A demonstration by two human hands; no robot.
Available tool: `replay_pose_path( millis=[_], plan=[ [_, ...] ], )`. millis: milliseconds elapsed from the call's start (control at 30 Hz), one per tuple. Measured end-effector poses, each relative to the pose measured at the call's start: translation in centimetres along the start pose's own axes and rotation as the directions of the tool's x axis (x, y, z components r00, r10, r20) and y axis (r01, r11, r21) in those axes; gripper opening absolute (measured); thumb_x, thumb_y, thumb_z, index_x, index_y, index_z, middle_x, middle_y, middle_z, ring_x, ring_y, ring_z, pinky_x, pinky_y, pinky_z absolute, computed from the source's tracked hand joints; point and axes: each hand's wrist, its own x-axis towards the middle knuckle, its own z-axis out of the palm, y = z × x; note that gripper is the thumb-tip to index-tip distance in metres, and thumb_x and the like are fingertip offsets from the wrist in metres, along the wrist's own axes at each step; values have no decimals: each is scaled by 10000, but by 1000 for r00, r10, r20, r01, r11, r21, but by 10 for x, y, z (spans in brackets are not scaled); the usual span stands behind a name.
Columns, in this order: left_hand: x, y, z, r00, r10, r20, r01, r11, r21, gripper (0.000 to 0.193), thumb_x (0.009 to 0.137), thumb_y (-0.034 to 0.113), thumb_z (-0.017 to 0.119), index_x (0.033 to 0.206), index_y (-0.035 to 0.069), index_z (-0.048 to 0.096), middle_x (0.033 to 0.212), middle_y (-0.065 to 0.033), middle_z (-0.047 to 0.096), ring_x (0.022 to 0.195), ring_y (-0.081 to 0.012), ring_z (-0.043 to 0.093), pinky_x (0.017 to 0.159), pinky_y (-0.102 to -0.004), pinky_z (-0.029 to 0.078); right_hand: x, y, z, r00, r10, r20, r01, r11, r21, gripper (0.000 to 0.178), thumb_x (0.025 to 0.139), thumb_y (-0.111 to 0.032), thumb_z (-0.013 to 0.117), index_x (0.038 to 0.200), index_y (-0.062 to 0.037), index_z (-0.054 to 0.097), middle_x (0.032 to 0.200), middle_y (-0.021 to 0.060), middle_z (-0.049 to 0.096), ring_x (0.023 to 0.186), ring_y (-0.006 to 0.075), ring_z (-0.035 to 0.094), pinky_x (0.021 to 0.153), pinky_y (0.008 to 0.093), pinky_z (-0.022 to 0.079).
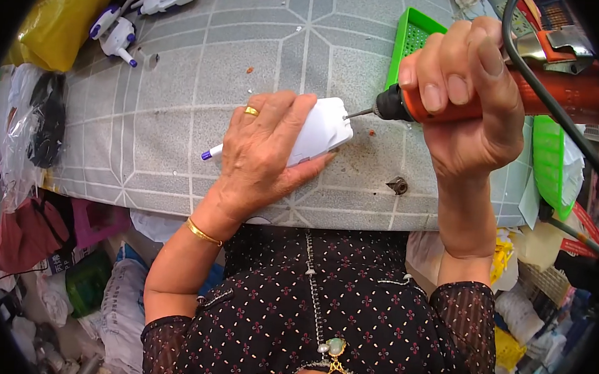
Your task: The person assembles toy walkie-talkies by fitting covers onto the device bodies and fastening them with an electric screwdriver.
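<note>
My left hand (261, 140) lies over a white plastic housing (322, 130), its fingers and thumb gripping the two sides against the table. A white stem with a purple tip (207, 156) sticks out to the left from under that hand. From the right, my right hand (467, 87) wraps round an orange electric screwdriver (559, 93) with a black nose. Its thin metal bit (360, 114) points left, and the tip is at the housing's notched right end. Whether it sits in a screw is too small to tell.
Several white and purple plastic pieces (116, 39) lie at the far left beside a yellow bag (70, 19). A green basket (413, 40) stands at the back right. A small dark metal part (398, 186) rests near the front edge. The black cord (527, 53) hangs over the screwdriver.
</note>
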Motion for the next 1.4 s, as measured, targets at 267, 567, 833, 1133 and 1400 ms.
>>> replay_pose_path(
  millis=[267, 567, 833, 1133, 1400],
  plan=[
    [1, -1, 0, 1000, 14, -4, -14, 1000, 8, 718, 668, 297, 855, 1283, 35, 592, 1160, -112, 604, 1026, -307, 589, 843, -411, 458, -3, 7, 0, 1000, 0, -31, 0, 1000, -13, 234, 1033, -221, 523, 843, -126, 425, 705, -29, 440, 633, 117, 488, 754, 341, 461],
    [1, 2, -2, 999, -18, 27, 18, 1000, 12, 731, 657, 278, 874, 1288, 17, 615, 1176, -134, 635, 1046, -318, 606, 880, -407, 470, -7, 11, 2, 998, 3, -61, -4, 1000, -14, 205, 1035, -198, 517, 860, -128, 434, 716, -23, 456, 637, 122, 493, 748, 345, 463],
    [1, 1, -2, 999, 0, 33, -2, 999, 42, 730, 655, 304, 871, 1282, 20, 629, 1171, -129, 641, 1033, -317, 614, 866, -402, 472, -14, 13, 8, 999, -23, -24, 22, 998, -54, 225, 1025, -195, 533, 842, -135, 419, 694, -10, 455, 596, 126, 482, 696, 347, 466],
    [3, 3, -2, 998, 27, 54, -30, 997, 69, 705, 686, 335, 850, 1277, 18, 632, 1171, -132, 635, 1043, -329, 609, 871, -412, 477, -18, 16, 12, 998, -35, -47, 31, 996, -79, 221, 992, -142, 553, 829, -128, 403, 665, 6, 441, 565, 132, 476, 652, 342, 464],
    [3, -3, 0, 994, 70, 88, -80, 990, 119, 738, 713, 411, 813, 1293, 22, 574, 1164, -98, 578, 1028, -274, 575, 810, -398, 444, 1, 23, 22, 998, 42, -53, -48, 993, -110, 261, 958, -100, 579, 784, -113, 386, 618, 8, 441, 506, 109, 443, 557, 304, 449]
  ],
)
